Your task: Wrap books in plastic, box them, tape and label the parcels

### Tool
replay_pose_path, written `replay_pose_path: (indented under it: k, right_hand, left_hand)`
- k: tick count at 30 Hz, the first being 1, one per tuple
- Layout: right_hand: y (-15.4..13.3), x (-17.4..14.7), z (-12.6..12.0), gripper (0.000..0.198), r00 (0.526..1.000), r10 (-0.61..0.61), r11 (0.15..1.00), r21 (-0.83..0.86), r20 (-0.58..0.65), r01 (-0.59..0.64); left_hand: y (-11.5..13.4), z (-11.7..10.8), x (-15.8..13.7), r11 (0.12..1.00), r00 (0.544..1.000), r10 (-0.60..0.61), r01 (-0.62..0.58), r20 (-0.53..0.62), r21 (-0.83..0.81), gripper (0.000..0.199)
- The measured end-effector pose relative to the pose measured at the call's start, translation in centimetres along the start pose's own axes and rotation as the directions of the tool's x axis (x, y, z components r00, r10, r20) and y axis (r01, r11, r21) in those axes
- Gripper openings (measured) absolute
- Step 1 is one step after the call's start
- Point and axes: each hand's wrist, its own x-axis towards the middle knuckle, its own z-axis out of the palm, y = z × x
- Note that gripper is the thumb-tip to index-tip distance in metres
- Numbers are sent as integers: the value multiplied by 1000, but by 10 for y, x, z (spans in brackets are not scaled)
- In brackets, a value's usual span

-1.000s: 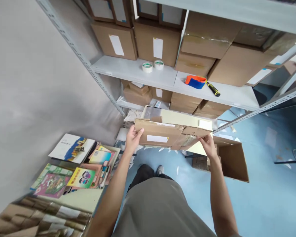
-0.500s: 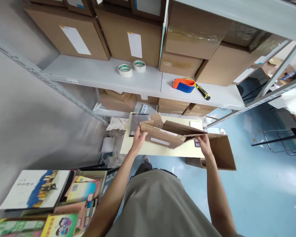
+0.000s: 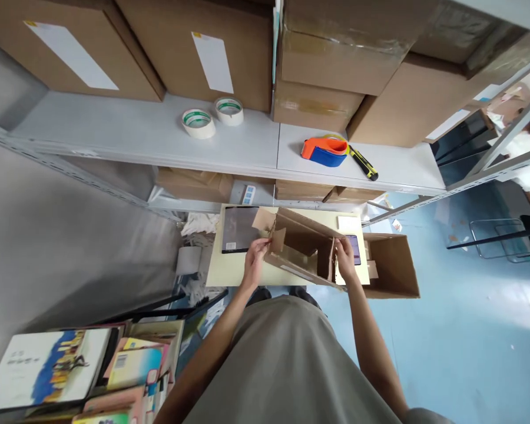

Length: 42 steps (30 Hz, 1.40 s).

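Between my two hands is a cardboard box (image 3: 298,271), tilted over a pale yellow table (image 3: 218,272). Its top faces me and shows the hollow inside, with small flaps standing up at the left end. My left hand (image 3: 256,259) has its fingers closed on the left end by those flaps. At the opposite end my right hand (image 3: 345,258) grips the edge, thumb and fingers together. A dark flat item with a barcode label (image 3: 238,227) lies on the table left of the box. Beyond my right hand lies a phone (image 3: 354,248) with a lit screen.
A grey shelf (image 3: 136,132) crosses ahead, bearing two tape rolls (image 3: 198,123), an orange and blue tape dispenser (image 3: 324,151), a utility knife (image 3: 363,165) and large cartons (image 3: 229,53). Another open carton (image 3: 393,265) stands right of the table. Books (image 3: 135,368) fill the lower left.
The cardboard box has gone from a flattened, partly folded shape to an opened-out one. Both hands have shifted slightly, the right one leftward. My view has moved closer to the shelf.
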Motion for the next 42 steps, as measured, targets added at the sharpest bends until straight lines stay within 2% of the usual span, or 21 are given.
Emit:
replay_pose_path:
  k: [4, 7, 10, 12, 15, 16, 17, 19, 21, 25, 27, 30, 32, 34, 36, 38, 40, 42]
  right_hand:
    - [-13, 22, 5, 43, 1000, -6, 999, 39, -4, 6]
    - [-21, 40, -4, 44, 999, -35, 998, 43, 3, 35]
    - [-27, 60, -17, 45, 997, -73, 997, -1, 10, 73]
    - [-28, 73, -24, 44, 996, -83, 996, -13, 35, 84]
    - [-26, 88, -32, 44, 994, -89, 996, -7, 63, 89]
    - [-25, 91, -34, 44, 994, -89, 996, -11, 70, 90]
    - [-24, 92, -35, 45, 993, -88, 996, -16, 80, 90]
    - [-23, 92, -37, 45, 991, -89, 995, -25, 102, 92]
    - [-23, 91, -38, 45, 990, -90, 995, -28, 112, 94]
    - [-26, 93, -36, 43, 990, -117, 993, -18, 79, 119]
    - [-26, 97, -33, 43, 990, -138, 990, -16, 43, 138]
    - [-23, 103, -31, 44, 990, -141, 990, -11, 28, 141]
    - [-20, 102, -34, 41, 985, -139, 990, 18, 103, 137]
    - [-16, 97, -44, 40, 967, -130, 991, 40, 217, 124]
    - [-13, 87, -59, 45, 949, -95, 995, 30, 301, 90]
    - [-10, 75, -75, 55, 932, -35, 999, 4, 360, 36]
    - [-8, 64, -87, 68, 907, 20, 1000, -9, 422, -18]
    - [-6, 57, -92, 76, 881, 45, 999, -6, 472, -48]
  left_hand:
    - [-9, 13, 9, 997, 978, -73, 71, -194, -20, 43]
    - [-6, 19, 18, 989, 961, -146, 134, -235, -65, 59]
    - [1, 30, 25, 982, 950, -182, 164, -255, -92, 67]
    - [4, 39, 30, 964, 912, -258, 221, -320, -146, 77]
    - [4, 49, 42, 905, 805, -425, 361, -415, -225, 88]
    - [4, 51, 46, 892, 787, -452, 386, -421, -236, 87]
    - [4, 53, 49, 891, 789, -453, 386, -415, -238, 84]
    - [5, 56, 56, 921, 834, -386, 326, -394, -212, 70]
    - [9, 59, 60, 961, 875, -274, 233, -400, -148, 57]
    - [22, 62, 56, 993, 924, -54, 91, -379, 78, 47]
    - [30, 62, 49, 982, 957, 8, 48, -291, 185, 42]
    - [42, 61, 39, 947, 995, 50, -21, -83, 319, 42]
    - [48, 58, 34, 918, 996, 25, -55, 80, 394, 44]
    - [52, 55, 30, 910, 987, -46, -23, 157, 414, 46]
    - [52, 53, 23, 944, 987, -117, 75, 112, 322, 57]
    - [47, 53, 15, 976, 988, -149, 142, 33, 163, 74]
    - [41, 59, 5, 989, 993, -119, 120, -12, 86, 85]
    - [35, 70, -2, 987, 998, -39, 45, -41, 155, 88]
